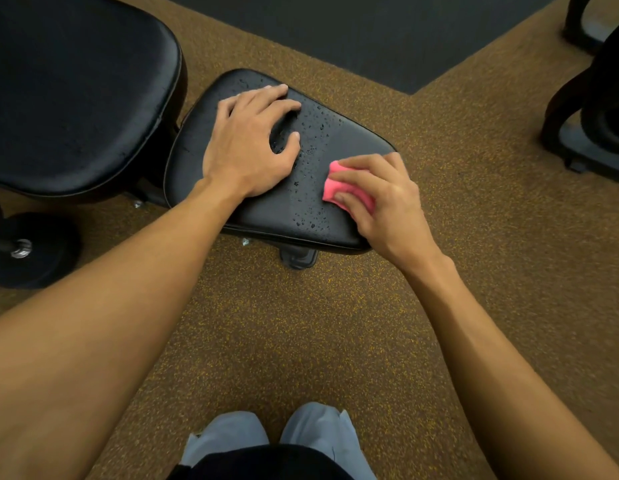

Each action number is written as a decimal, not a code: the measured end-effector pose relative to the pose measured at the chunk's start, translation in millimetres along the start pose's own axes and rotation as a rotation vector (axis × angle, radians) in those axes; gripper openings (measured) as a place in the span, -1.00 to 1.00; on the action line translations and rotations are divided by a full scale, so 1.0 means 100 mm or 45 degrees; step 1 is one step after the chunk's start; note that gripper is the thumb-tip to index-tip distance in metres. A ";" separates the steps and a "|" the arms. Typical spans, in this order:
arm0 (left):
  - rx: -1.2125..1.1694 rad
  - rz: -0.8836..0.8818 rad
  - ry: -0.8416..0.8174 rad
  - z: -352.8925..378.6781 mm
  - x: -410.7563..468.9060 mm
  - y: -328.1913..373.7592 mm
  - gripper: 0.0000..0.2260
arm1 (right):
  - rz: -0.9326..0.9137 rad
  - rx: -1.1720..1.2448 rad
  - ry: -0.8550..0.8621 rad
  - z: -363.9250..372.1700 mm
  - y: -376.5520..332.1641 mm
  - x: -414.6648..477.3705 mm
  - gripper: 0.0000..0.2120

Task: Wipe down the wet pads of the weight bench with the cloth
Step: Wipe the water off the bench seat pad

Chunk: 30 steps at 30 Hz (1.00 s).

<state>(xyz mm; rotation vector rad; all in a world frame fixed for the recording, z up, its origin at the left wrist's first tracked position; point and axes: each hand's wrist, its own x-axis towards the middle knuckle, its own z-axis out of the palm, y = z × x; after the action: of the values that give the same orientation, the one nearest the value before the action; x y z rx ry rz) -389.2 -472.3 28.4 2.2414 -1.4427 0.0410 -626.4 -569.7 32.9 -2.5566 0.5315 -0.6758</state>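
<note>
Head view showed the seat pad (356,140) of the weight bench low in the middle of the scene, with the pink cloth (336,190) pressed onto its near right part. I judged the wiping to be well short of done. The pad's right end looked matte and dry. A band of water droplets (310,133) ran across the pad just left of the cloth, from its far edge to its near edge, and more beads sat at the far left corner. Left of the seat pad, the larger back pad (76,91) looked untouched by either hand; whether it was wet was hard to tell.

The right hand (381,206) grasped the bunched cloth, fingers curled over it and thumb tucked against its near side, at the pad's near right corner. The left hand (245,143) held nothing and rested on the pad's left half, fingers spread and slightly arched, bracing on it. Speckled brown floor (301,323) surrounded the pad.
</note>
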 end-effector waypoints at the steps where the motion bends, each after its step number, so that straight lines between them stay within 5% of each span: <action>1: 0.004 0.000 -0.002 0.00 0.00 0.00 -0.57 | 0.044 -0.013 0.036 -0.01 0.03 0.00 -0.76; 5: 0.016 0.003 -0.010 0.00 0.00 0.00 -0.56 | 0.156 -0.046 0.154 0.11 -0.01 0.12 -0.76; 10: 0.017 0.006 -0.006 0.00 0.00 0.01 -0.57 | -0.034 0.022 -0.004 0.04 -0.07 -0.03 -0.79; 17: 0.021 0.001 -0.002 0.01 0.00 0.00 -0.57 | 0.128 -0.033 0.102 0.14 -0.05 0.14 -0.76; 24: 0.016 -0.004 0.014 0.01 0.01 -0.01 -0.57 | -0.025 -0.242 -0.044 0.01 -0.11 -0.10 -0.55; 30: 0.026 -0.003 0.008 0.00 0.00 0.00 -0.56 | 0.048 -0.169 0.080 0.10 -0.19 -0.05 -0.74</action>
<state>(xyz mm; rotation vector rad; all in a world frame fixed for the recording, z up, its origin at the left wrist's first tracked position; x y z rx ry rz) -389.2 -472.7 28.6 2.2573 -1.4424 0.0618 -619.8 -548.6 32.7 -2.6478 0.6639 -0.7321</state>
